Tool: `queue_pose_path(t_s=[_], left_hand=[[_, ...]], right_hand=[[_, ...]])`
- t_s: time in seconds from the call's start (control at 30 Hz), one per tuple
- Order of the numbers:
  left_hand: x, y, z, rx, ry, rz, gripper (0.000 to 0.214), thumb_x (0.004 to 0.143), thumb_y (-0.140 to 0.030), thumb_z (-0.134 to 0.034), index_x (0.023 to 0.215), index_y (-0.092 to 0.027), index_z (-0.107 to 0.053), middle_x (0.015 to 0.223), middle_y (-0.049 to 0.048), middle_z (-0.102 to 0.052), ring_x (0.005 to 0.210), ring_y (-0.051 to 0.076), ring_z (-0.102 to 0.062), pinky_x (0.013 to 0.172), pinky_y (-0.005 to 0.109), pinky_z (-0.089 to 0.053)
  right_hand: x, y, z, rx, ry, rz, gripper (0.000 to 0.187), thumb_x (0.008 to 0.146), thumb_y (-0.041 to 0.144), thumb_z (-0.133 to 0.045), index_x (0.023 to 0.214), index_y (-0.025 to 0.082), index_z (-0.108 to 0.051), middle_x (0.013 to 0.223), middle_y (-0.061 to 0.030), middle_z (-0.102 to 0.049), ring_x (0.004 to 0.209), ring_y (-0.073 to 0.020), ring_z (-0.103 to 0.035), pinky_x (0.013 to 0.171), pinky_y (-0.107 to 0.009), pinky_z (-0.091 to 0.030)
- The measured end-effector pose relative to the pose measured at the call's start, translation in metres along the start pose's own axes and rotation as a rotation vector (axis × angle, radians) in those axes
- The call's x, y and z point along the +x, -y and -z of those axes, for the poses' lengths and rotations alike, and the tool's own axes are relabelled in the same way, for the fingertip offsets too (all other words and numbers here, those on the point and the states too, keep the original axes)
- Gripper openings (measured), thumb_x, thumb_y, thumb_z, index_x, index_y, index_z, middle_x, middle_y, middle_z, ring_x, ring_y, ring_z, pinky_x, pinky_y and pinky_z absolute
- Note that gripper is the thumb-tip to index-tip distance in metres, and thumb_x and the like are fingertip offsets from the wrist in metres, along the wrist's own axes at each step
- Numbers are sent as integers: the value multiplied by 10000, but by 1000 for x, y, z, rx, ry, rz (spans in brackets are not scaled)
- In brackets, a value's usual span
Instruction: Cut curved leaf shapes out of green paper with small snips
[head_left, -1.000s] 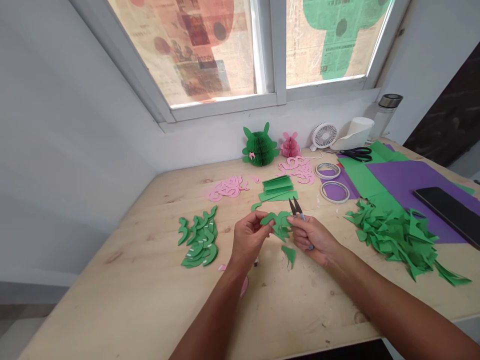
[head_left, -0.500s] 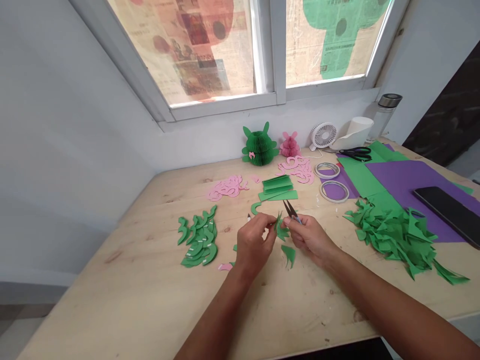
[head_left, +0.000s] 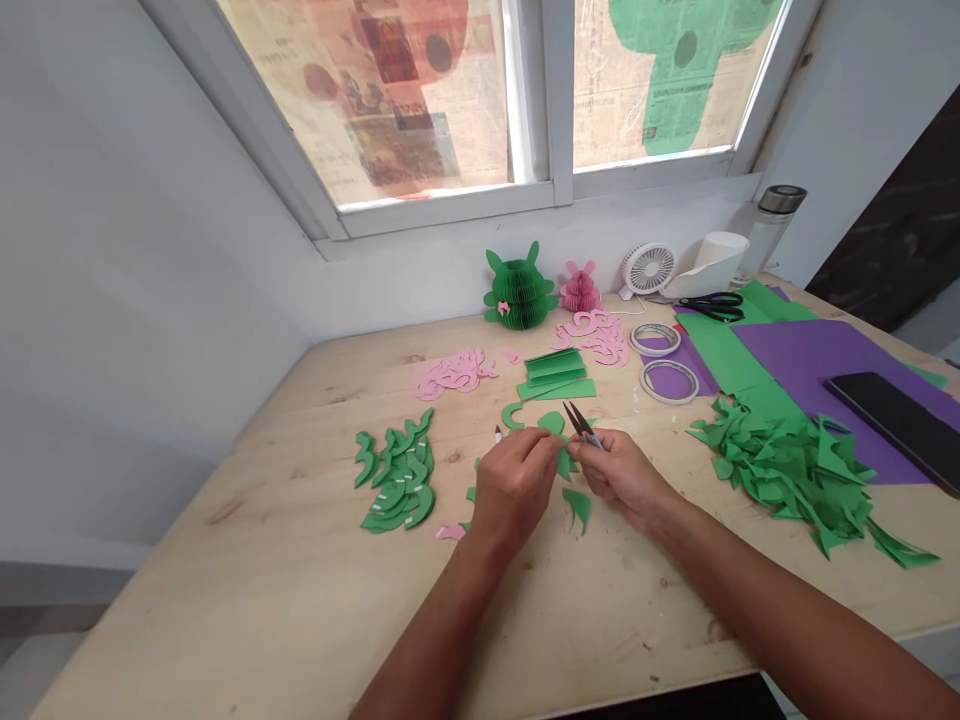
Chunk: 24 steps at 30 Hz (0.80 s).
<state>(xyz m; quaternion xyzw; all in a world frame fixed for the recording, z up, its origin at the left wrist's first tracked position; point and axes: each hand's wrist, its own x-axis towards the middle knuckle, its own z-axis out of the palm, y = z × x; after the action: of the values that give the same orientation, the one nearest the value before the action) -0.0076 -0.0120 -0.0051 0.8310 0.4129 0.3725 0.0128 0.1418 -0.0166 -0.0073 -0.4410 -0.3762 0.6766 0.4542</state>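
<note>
My right hand (head_left: pixel 616 470) is closed round a pair of small scissors (head_left: pixel 581 425), whose dark blades point up and away, slightly apart. Close beside it, my left hand (head_left: pixel 517 482) pinches a piece of green paper (head_left: pixel 552 423) that shows past its fingers. The fingertips of that hand are mostly hidden. Green paper scraps (head_left: pixel 577 508) lie under and just in front of both hands. Beyond the left hand are a curved green cutout (head_left: pixel 511 415) and a pencil tip (head_left: pixel 498 434). A pink cutout (head_left: pixel 451 533) lies near the left wrist.
Stacked green cutouts (head_left: pixel 401 490) lie left, pink cutouts (head_left: pixel 454 374) behind. Folded green paper (head_left: pixel 553 370) lies mid-table. Rightward are tape rolls (head_left: pixel 670 398), green scraps (head_left: pixel 795 470), a phone (head_left: pixel 892 425) and black scissors (head_left: pixel 711 306). A green paper figure (head_left: pixel 520 300) and fan (head_left: pixel 649 270) stand by the wall.
My left hand has turned and shifted slightly right, its back now facing up. The green paper in it has swung from edge-on to flatter, showing beyond the fingers. My right hand has barely moved.
</note>
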Motion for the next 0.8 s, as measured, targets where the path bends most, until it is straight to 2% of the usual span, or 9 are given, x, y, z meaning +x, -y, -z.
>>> queue_pose_path(t_s=[0.3,0.63,0.8], left_hand=[[-1,3,-2,-167,-31,114,172,810,-158,-470,880,-212,-617,839,65,-668,769,177,-613,666,280,-461],[4,1,3,-517,-63,449,145,719,-180,-569,838,-215,-645,723,9,-660,632,139,-582,611,256,-463],[2,4,-1,-696,-21,566,212,727,-218,-593,938,-196,-602,774,22,-655,673,138,-596,627,254,-473]], right_hand=[[2,0,-1,-121,-97,95,226,667,364,-663,629,175,-545,423,100,-254,385,-53,-165,388,-222,-99],[0,4,-2,-224,-137,171,158,664,311,-665,625,172,-602,434,80,-295,398,-62,-213,404,-228,-143],[-1,6,-3,-282,-143,173,165,690,304,-636,600,174,-589,443,77,-294,420,-72,-233,433,-230,-190]])
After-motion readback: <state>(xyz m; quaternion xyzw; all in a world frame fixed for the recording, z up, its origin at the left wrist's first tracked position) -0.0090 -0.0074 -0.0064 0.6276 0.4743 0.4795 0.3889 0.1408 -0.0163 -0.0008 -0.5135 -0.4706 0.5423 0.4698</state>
